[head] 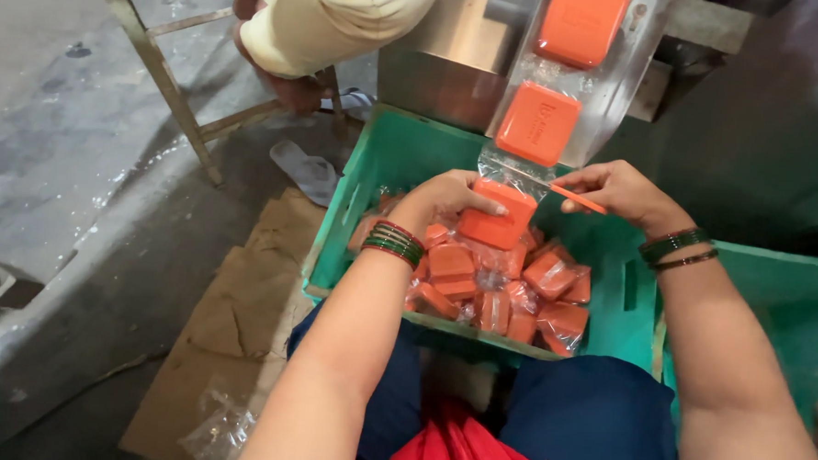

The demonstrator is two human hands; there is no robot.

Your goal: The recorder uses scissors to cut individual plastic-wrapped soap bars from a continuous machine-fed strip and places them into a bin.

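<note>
Orange soap bar point(496, 223) gripped by left hand point(447, 197) over green crate point(385, 155); right hand point(620, 191) pinching orange strip point(578, 200)

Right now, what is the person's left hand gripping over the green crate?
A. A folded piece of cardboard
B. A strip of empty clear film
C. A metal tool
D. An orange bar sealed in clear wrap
D: the left hand closes around an orange wrapped bar at the end of the clear strip coming down from the machine, above the green crate of loose wrapped bars.
</note>
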